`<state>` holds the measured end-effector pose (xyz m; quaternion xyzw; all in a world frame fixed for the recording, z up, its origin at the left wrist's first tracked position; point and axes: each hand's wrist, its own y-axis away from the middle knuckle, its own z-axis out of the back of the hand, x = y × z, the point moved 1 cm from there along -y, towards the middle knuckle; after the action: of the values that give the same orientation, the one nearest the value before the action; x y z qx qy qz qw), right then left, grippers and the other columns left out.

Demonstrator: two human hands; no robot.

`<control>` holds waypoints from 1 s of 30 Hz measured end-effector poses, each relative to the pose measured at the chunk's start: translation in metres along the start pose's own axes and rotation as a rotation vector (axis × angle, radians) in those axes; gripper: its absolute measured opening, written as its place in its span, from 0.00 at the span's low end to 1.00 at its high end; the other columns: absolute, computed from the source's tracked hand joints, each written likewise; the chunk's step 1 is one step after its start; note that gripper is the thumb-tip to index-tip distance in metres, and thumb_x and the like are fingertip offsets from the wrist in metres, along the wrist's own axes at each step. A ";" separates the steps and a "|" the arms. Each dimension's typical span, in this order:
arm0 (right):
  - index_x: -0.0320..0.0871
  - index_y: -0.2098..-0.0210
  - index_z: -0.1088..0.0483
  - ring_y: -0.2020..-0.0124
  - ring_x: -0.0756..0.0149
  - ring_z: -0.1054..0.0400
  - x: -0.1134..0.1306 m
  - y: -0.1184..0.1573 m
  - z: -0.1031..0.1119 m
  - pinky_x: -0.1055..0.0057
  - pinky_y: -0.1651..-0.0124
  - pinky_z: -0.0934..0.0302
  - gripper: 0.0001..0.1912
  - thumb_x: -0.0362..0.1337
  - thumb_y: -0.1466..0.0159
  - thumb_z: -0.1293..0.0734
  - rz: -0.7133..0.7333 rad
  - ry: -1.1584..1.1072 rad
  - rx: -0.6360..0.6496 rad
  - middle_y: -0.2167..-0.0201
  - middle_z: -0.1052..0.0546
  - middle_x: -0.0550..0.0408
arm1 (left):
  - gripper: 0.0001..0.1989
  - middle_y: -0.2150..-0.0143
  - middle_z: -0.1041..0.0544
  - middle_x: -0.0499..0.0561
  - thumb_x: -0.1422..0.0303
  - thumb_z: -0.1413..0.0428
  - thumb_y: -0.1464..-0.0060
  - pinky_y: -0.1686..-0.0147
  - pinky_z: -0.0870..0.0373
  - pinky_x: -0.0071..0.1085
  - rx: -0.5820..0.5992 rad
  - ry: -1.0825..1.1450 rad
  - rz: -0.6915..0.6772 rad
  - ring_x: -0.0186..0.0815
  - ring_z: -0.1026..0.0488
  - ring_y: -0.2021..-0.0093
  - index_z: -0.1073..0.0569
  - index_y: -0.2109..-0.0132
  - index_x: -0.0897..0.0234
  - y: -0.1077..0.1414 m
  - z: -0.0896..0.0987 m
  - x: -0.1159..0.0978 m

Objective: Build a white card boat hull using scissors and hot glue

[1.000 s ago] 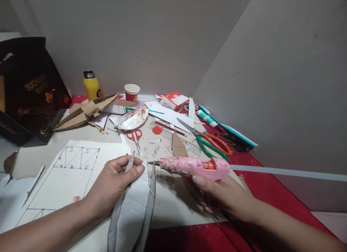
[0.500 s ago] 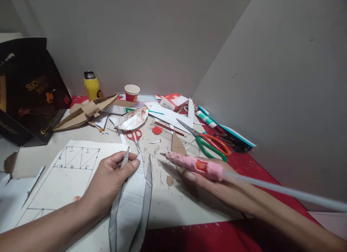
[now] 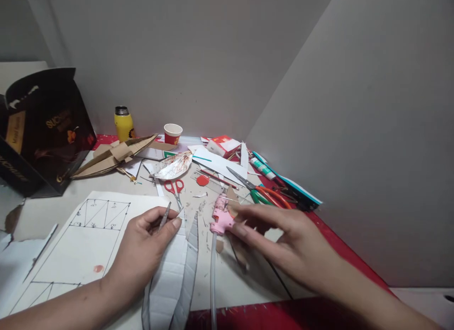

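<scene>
My left hand (image 3: 151, 240) pinches the pointed tip of a white boat-shaped cardboard piece (image 3: 170, 278) between thumb and fingers. Its creased sides rise around a long base that runs toward me. To the right, my right hand (image 3: 283, 235) has its thumb and fingers at the handle side of a pink hot glue gun (image 3: 222, 221). A long clear glue stick (image 3: 213, 282) sticks out of the gun's back end toward me. The gun's nozzle end points away. Part of the handle is hidden by my fingers.
A drawn paper plan (image 3: 95, 245) lies left. Beyond are red-handled scissors (image 3: 174, 188), large shears (image 3: 258, 190), a brown cardboard boat shape (image 3: 118, 152), a paper cup (image 3: 173, 134), a yellow bottle (image 3: 124, 124) and a black box (image 3: 46, 136). Scraps litter the table.
The glue gun has swung round: its glue stick pointed right and now points toward me. My right hand has turned with it. The left hand keeps its pinch on the cardboard.
</scene>
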<state>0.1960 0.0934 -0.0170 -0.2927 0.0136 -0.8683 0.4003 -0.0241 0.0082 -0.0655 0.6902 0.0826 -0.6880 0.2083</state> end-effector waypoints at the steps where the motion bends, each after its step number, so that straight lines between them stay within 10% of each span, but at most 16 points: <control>1: 0.41 0.59 0.26 0.71 0.67 0.28 0.010 0.000 -0.008 0.74 0.71 0.37 0.13 0.41 0.34 0.38 -0.003 -0.094 0.023 0.67 0.21 0.50 | 0.12 0.71 0.24 0.45 0.59 0.36 0.54 0.66 0.35 0.25 -0.002 -0.001 -0.006 0.31 0.31 0.68 0.23 0.66 0.63 0.001 0.000 0.000; 10: 0.43 0.79 0.44 0.82 0.76 0.49 0.034 -0.019 -0.059 0.75 0.77 0.54 0.17 0.33 0.34 0.40 0.046 -0.224 0.074 0.84 0.42 0.64 | 0.07 0.73 0.23 0.44 0.65 0.37 0.55 0.69 0.32 0.22 0.015 0.052 -0.059 0.30 0.28 0.70 0.23 0.69 0.63 0.007 -0.004 -0.006; 30: 0.43 0.70 0.34 0.74 0.72 0.36 0.029 -0.024 -0.067 0.75 0.68 0.44 0.11 0.34 0.31 0.42 0.047 -0.232 0.086 0.75 0.28 0.58 | 0.06 0.73 0.22 0.46 0.65 0.38 0.53 0.66 0.27 0.24 0.019 -0.001 -0.101 0.33 0.25 0.68 0.22 0.68 0.62 0.007 -0.006 -0.012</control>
<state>0.1306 0.0751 -0.0521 -0.3733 -0.0633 -0.8186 0.4318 -0.0167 0.0066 -0.0531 0.6866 0.1107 -0.6989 0.1668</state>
